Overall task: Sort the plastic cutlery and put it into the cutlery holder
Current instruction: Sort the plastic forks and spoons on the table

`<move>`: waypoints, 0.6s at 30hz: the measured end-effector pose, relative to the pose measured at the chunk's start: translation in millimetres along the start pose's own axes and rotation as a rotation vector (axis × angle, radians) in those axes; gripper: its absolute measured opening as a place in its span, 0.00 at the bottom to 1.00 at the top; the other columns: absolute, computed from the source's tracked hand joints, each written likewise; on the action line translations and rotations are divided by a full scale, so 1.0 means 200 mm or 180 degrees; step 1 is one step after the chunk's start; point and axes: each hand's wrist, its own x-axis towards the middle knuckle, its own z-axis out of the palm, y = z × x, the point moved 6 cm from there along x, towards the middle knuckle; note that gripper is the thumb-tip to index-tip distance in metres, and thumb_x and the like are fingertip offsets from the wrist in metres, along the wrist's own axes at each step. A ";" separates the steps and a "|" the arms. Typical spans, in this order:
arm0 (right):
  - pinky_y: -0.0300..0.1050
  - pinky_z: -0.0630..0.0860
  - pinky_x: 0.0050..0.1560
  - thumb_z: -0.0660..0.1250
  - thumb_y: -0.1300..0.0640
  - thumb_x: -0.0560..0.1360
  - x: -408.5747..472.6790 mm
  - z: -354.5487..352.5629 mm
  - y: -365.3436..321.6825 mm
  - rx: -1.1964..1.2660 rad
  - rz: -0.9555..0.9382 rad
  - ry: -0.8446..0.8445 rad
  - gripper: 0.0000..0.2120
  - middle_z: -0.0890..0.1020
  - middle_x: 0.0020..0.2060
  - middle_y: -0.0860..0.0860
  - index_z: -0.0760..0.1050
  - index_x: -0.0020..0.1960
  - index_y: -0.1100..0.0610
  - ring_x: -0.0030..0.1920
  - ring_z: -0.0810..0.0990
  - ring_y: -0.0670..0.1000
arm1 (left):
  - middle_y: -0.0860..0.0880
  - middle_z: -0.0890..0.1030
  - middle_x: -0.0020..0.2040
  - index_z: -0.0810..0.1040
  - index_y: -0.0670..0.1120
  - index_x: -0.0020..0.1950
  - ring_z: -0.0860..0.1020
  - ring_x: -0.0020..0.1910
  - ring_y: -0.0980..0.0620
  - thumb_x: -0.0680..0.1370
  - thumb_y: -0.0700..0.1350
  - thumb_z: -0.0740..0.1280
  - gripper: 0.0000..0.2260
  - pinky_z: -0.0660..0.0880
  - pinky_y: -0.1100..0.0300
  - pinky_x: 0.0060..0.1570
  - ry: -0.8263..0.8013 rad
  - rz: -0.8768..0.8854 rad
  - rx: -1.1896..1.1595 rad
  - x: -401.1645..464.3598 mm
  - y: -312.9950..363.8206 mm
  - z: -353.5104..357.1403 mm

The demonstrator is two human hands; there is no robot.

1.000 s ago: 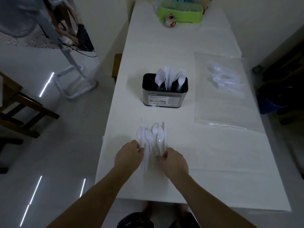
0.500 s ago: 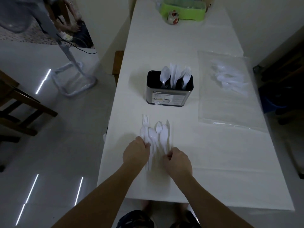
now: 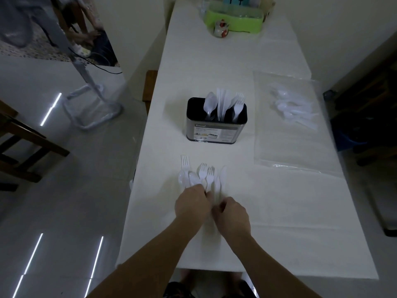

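Loose plastic cutlery (image 3: 199,177): a small white bunch lying at lower centre of the frame on the worktop (image 3: 279,211), heads pointing toward the top of the frame. Three forks, at least two spoons and one knife are showing; the handles are running under the hands.

Left hand (image 3: 191,204): curling over the left side of the bunch, fingers closing on handles of the spoons and forks; which pieces it is actually gripping cannot be told.

Right hand (image 3: 233,217): curling just beside the left, fingers bent inward at the handle ends near the knife; whether it is holding a piece or only touching cannot be told.

Cutlery holder (image 3: 217,123): black and metal, standing upright at centre frame, well apart from the bunch. It is already carrying spoons at its left, knives in the middle, forks at its right.

Clear plastic bag (image 3: 294,117): lying at right of frame, more white cutlery inside.

Green tray (image 3: 234,18) and small jar (image 3: 221,29): sitting at top of frame.

Step in hand, as judged: separating the bunch by type. Next move is calling for one kind isolated in one hand, lifted clear, and carried to the matching compartment, handles down.
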 end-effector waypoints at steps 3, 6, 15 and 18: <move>0.43 0.74 0.39 0.65 0.43 0.75 0.01 0.01 -0.01 -0.0024 0.0040 -0.0003 0.13 0.79 0.41 0.48 0.74 0.48 0.52 0.42 0.79 0.51 | 0.51 0.80 0.38 0.79 0.48 0.46 0.80 0.37 0.52 0.82 0.55 0.58 0.15 0.78 0.60 0.39 0.0025 0.0074 -0.0057 0.00 0.01 0.00; 0.45 0.77 0.42 0.63 0.46 0.76 0.02 0.02 -0.02 -0.0079 0.0078 -0.0047 0.11 0.81 0.42 0.50 0.75 0.48 0.54 0.43 0.80 0.52 | 0.51 0.80 0.37 0.79 0.48 0.46 0.80 0.36 0.52 0.82 0.54 0.59 0.14 0.79 0.58 0.40 -0.0036 0.0079 -0.0197 0.01 0.01 0.01; 0.47 0.78 0.42 0.60 0.47 0.78 0.02 -0.01 -0.06 0.0244 -0.0143 -0.0023 0.12 0.81 0.40 0.50 0.73 0.46 0.55 0.41 0.80 0.52 | 0.51 0.78 0.32 0.79 0.46 0.38 0.77 0.33 0.54 0.80 0.50 0.64 0.14 0.67 0.65 0.33 -0.0389 -0.0125 -0.1223 0.06 0.04 0.04; 0.46 0.77 0.42 0.60 0.51 0.79 0.02 0.00 -0.08 0.0570 -0.0310 -0.0059 0.09 0.81 0.41 0.50 0.74 0.48 0.56 0.41 0.79 0.52 | 0.51 0.79 0.33 0.80 0.45 0.40 0.76 0.33 0.55 0.80 0.50 0.63 0.14 0.67 0.65 0.35 -0.0367 -0.0115 -0.1166 0.07 0.05 0.04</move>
